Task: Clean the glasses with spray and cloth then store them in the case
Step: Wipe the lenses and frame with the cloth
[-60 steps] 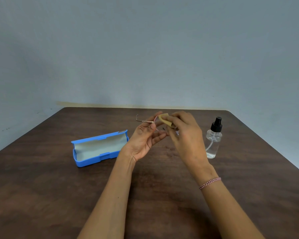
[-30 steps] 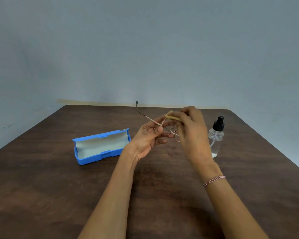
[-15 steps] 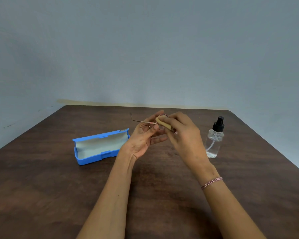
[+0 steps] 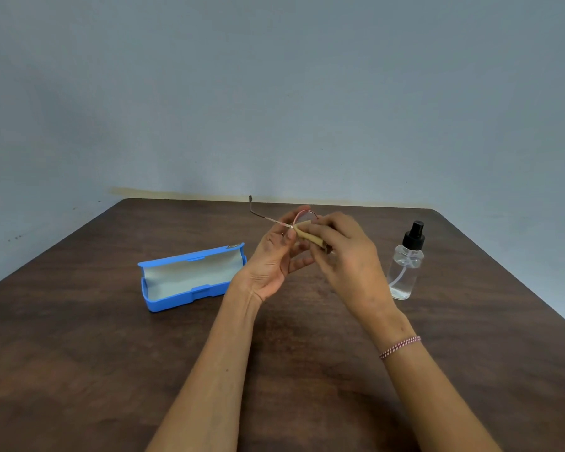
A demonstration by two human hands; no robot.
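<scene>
Thin-framed glasses (image 4: 268, 217) are held above the middle of the table, one temple arm sticking out up and to the left. My left hand (image 4: 274, 259) grips them by the frame, palm toward me. My right hand (image 4: 346, 256) pinches a folded tan cloth (image 4: 309, 235) against a lens; most of the lenses are hidden behind the fingers. An open blue case (image 4: 190, 277) with pale lining lies to the left of my hands. A clear spray bottle (image 4: 406, 264) with a black pump top stands upright to the right.
A dark brown wooden table (image 4: 111, 370) fills the lower view, its far edge against a grey-blue wall and its right edge slanting past the bottle. My right wrist wears a thin braided bracelet (image 4: 399, 346).
The glasses tilt back and forth in my left hand, the temple arm swinging up, down, then up again, while my right hand keeps rubbing the cloth over a lens. Case and bottle stay put.
</scene>
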